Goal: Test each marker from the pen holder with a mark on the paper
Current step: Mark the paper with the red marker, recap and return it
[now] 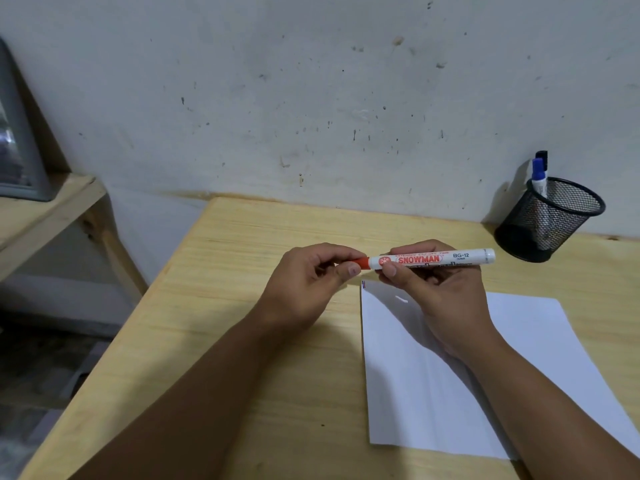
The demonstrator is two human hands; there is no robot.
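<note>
I hold a white marker (446, 259) with a red label level above the wooden table. My right hand (436, 292) grips its white barrel. My left hand (311, 278) pinches the red cap (362, 262) at the marker's left end; whether the cap is seated on the barrel I cannot tell. Below my hands lies a white sheet of paper (540, 358) with small red and blue marks (363, 284) at its top left corner. A black mesh pen holder (550, 220) stands at the back right with a blue-capped marker (539, 176) and a dark-capped one (542, 157) in it.
The light wooden table (242, 306) ends at a stained white wall (311, 98) behind. To the left stands a lower wooden shelf (41, 216) with a grey box (17, 143) on it. The table's left edge drops to the floor.
</note>
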